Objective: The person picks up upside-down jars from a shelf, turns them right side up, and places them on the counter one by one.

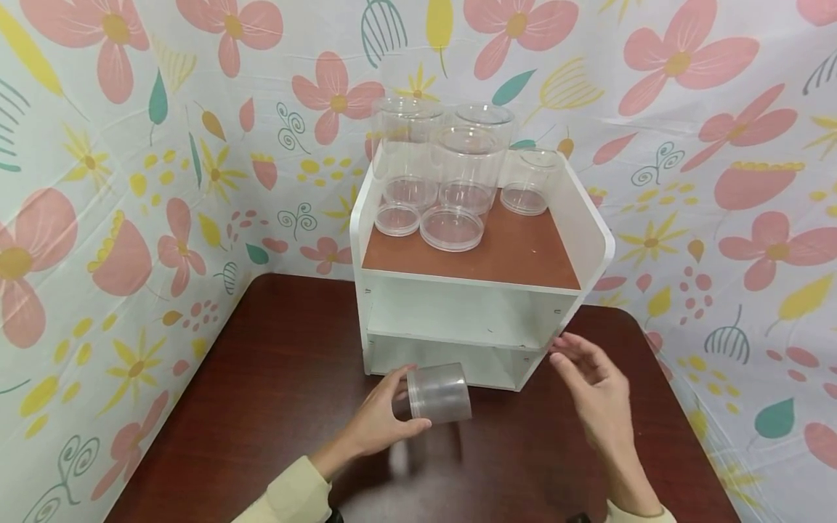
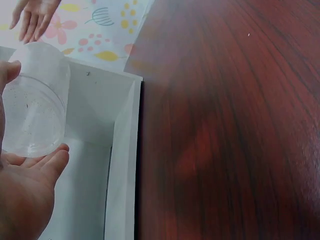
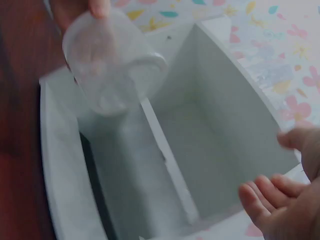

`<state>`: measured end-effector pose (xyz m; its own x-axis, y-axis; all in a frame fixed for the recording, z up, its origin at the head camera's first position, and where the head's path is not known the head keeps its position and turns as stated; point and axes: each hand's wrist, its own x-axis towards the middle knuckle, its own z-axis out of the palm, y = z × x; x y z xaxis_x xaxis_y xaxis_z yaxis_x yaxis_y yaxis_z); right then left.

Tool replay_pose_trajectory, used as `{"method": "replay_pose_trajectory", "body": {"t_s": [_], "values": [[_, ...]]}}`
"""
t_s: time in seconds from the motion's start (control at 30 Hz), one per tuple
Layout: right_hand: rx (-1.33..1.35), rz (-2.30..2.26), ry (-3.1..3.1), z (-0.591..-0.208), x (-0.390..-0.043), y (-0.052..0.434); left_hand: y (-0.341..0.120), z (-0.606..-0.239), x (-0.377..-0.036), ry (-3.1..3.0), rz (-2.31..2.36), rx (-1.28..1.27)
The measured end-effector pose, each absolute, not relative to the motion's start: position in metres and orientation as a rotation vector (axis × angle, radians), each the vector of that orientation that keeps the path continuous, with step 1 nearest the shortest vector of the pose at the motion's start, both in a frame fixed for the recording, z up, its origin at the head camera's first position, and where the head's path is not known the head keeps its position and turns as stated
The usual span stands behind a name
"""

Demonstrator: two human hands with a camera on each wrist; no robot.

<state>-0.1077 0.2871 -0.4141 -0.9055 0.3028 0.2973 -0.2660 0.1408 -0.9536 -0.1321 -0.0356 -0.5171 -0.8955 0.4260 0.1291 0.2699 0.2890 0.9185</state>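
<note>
My left hand (image 1: 382, 421) grips a small clear plastic jar (image 1: 439, 393) on its side, just in front of the bottom opening of a white shelf unit (image 1: 458, 319). The left wrist view shows the jar (image 2: 35, 100) between thumb and fingers (image 2: 47, 162). In the right wrist view the jar (image 3: 112, 62) hangs before the shelf's two compartments (image 3: 200, 135). My right hand (image 1: 591, 381) hovers open near the unit's lower right corner, holding nothing; its fingertips (image 3: 265, 192) show at the frame's edge.
Several clear jars (image 1: 467, 167) and two loose clear lids (image 1: 451, 228) stand on the unit's brown top (image 1: 523, 254). The unit sits on a dark red wooden table (image 1: 275, 378). Floral cloth walls (image 1: 131, 181) close in at the back and both sides.
</note>
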Motion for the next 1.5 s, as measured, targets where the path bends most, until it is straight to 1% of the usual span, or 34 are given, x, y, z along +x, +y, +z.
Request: {"method": "replay_pose_trajectory", "body": {"t_s": [0.1, 0.23, 0.47, 0.73, 1.0, 1.23, 1.5], "values": [[-0.104, 1.592, -2.004, -0.406, -0.112, 0.29, -0.039, -0.515, -0.134, 2.417, 1.691, 0.673], [-0.09, 1.323, -2.054, -0.4, -0.123, 0.294, -0.042, -0.512, -0.137, 2.442, 1.691, 0.692], [-0.105, 1.094, -2.132, -0.399, -0.146, 0.294, -0.047, -0.504, -0.139, 2.457, 1.667, 0.675], [-0.104, 0.982, -2.073, -0.399, -0.164, 0.288, -0.054, -0.497, -0.139, 2.514, 1.647, 0.679], [-0.133, 0.959, -2.07, -0.403, -0.175, 0.286, -0.058, -0.488, -0.139, 2.615, 1.579, 0.703], [-0.132, 0.914, -2.065, -0.407, -0.178, 0.285, -0.06, -0.476, -0.14, 2.726, 1.458, 0.709], [-0.117, 0.891, -2.046, -0.411, -0.179, 0.283, -0.06, -0.461, -0.142, 2.776, 1.428, 0.734]]}}
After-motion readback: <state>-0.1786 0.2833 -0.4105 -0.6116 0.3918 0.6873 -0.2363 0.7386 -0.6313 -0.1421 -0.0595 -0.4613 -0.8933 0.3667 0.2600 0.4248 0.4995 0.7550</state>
